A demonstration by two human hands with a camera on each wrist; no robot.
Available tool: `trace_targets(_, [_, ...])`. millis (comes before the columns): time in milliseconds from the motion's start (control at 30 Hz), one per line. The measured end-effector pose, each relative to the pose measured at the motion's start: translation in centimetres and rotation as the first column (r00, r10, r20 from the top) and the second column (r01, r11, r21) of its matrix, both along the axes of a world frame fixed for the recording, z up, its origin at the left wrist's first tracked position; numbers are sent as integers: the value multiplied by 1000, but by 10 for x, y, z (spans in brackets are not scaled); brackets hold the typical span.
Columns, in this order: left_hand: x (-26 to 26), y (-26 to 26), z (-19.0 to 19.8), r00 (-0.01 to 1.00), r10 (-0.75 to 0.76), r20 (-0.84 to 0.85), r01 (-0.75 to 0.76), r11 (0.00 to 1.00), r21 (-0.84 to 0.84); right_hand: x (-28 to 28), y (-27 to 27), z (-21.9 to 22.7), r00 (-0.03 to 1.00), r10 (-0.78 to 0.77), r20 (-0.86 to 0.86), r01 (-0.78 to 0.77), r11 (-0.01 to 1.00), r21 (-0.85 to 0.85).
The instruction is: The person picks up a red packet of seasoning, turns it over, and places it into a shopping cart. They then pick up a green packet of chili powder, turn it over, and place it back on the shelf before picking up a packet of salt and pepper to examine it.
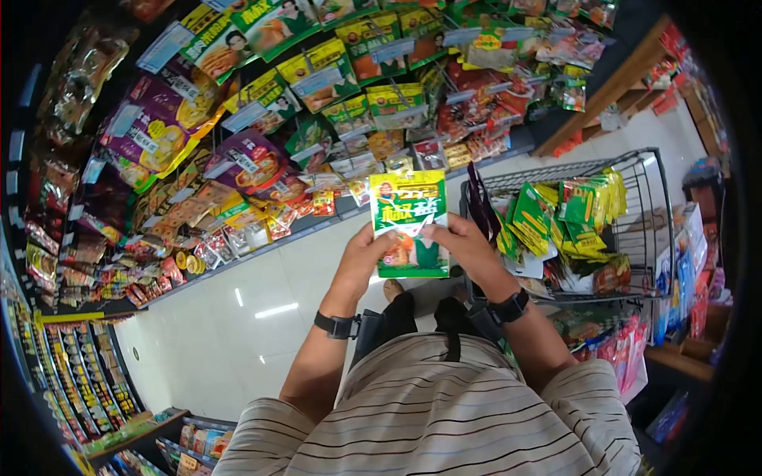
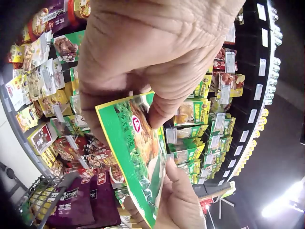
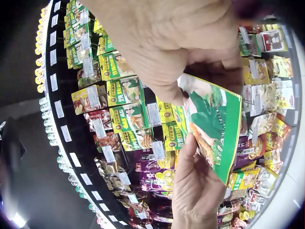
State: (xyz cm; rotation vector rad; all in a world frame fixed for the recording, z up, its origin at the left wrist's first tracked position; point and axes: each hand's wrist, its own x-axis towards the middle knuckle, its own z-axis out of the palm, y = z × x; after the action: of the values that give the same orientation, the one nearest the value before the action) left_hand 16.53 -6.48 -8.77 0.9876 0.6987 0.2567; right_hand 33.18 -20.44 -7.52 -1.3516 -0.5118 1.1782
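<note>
A green and yellow seasoning packet (image 1: 410, 252) is held upright in front of the body, its printed face toward the head camera. My left hand (image 1: 363, 252) pinches its left edge, thumb on the front and fingers behind. On the opposite edge my right hand (image 1: 467, 245) pinches it the same way. The left wrist view shows the packet (image 2: 136, 148) slanting between the left hand (image 2: 152, 52) and the other hand below it. From the right wrist view, the right hand (image 3: 171, 43) covers the packet's upper corner, and the packet (image 3: 214, 124) bends slightly.
A wire shopping cart (image 1: 671, 230) stands at the right, holding several green and yellow packets (image 1: 532, 218) and a dark purple one. Ahead, a display rack carries rows of hanging packets (image 1: 317, 71) with price tags. Tiled floor (image 1: 214, 333) lies at left.
</note>
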Motion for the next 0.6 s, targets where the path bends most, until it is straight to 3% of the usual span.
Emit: trace_targets(600, [-38,39,-43,986,-146,-76,144,989,-29,-57,20,-47,979,-185,-81,177,979,-96])
